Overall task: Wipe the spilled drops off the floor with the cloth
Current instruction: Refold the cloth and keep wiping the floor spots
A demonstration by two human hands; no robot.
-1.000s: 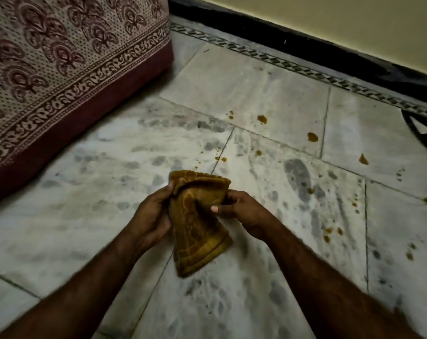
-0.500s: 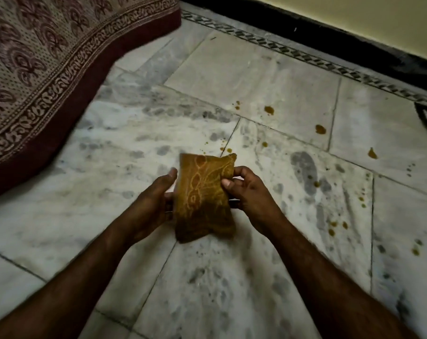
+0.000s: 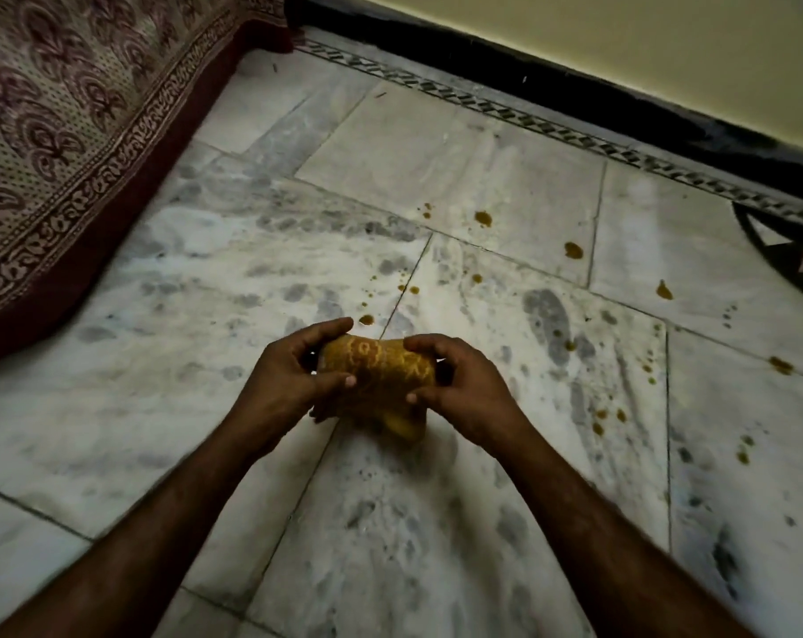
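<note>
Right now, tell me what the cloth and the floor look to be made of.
Cloth: probably a thick woven cotton, matte mustard with a paler pattern; it bunches into soft folds. Floor: likely marble slabs, white with grey veining, thin joints, faint sheen.

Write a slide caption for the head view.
The left hand and right hand grip a yellow cloth near brown drops on the marble floor.

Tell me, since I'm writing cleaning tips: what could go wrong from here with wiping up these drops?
The cloth is bunched between the left hand and right hand, so a small wad might smear the nearest drop rather than lift it. The rest are widely scattered; the far right drop could be missed against the mottled floor.
</note>
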